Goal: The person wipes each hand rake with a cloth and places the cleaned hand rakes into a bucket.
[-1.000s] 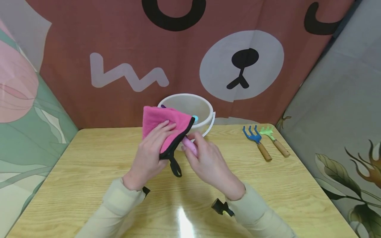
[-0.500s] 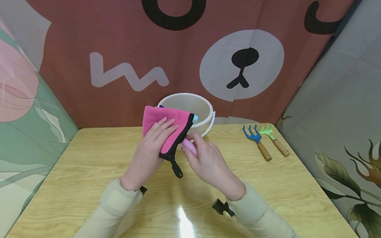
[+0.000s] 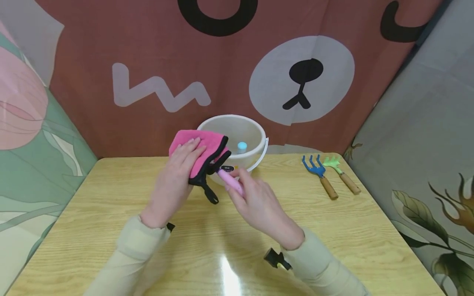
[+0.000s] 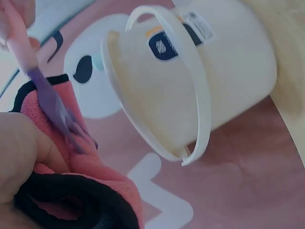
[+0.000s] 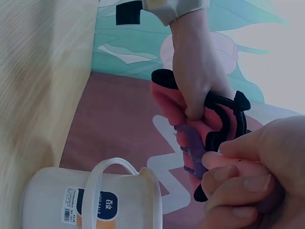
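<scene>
I count one bucket [image 3: 229,126] and, inside it, one light-blue object [image 3: 242,147]. On the bucket's near side, hands, two: my left hand [image 3: 171,181] and right hand [image 3: 258,198]. Also there: one pink cloth [image 3: 210,143]. Rakes, three: one purple-headed rake [image 3: 231,183] on the bucket's near side, one blue rake [image 3: 321,176] and one green rake [image 3: 342,174] to its right. Beneath it, one table [image 3: 77,230].

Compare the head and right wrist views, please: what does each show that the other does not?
Only the head view shows the blue fork and green rake on the table and a light blue object inside the white bucket.

Only the right wrist view shows the held tool's purple prongs against the pink cloth, and the bucket's barcode label.

Both show the left hand holding the cloth, the right hand gripping the tool's pink handle, and parts of the bucket and table.
</scene>
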Action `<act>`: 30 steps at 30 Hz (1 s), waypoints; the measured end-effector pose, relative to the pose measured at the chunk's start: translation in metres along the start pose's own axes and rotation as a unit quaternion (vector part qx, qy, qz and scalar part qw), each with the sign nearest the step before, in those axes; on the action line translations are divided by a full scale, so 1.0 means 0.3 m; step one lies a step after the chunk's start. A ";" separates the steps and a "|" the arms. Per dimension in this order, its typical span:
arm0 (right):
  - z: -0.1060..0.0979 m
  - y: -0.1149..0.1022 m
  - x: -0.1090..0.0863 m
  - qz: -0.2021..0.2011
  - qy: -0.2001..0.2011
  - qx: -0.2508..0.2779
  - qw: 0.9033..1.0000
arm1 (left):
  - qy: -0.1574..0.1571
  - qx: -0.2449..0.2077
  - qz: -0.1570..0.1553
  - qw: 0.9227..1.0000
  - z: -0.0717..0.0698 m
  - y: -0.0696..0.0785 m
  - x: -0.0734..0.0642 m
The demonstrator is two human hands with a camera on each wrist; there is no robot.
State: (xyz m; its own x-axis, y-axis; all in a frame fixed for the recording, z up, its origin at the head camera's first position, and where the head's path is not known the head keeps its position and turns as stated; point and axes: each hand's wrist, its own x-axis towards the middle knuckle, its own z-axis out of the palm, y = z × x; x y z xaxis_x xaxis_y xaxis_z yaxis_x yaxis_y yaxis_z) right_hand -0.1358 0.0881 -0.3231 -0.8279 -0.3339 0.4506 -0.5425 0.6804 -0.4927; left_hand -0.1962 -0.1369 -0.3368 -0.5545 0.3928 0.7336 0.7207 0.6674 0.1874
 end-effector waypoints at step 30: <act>-0.018 0.028 -0.001 0.020 0.026 0.014 0.999 | -0.033 -0.061 0.030 0.997 -0.004 0.064 -0.002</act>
State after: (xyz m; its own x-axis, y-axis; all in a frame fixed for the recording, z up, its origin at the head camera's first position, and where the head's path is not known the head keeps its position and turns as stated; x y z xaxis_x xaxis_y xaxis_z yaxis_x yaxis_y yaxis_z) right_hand -0.1392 0.0974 -0.3234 -0.8403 -0.2720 0.4689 -0.5141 0.6742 -0.5303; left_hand -0.1815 -0.1251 -0.3330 -0.5315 0.4740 0.7020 0.7971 0.5602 0.2253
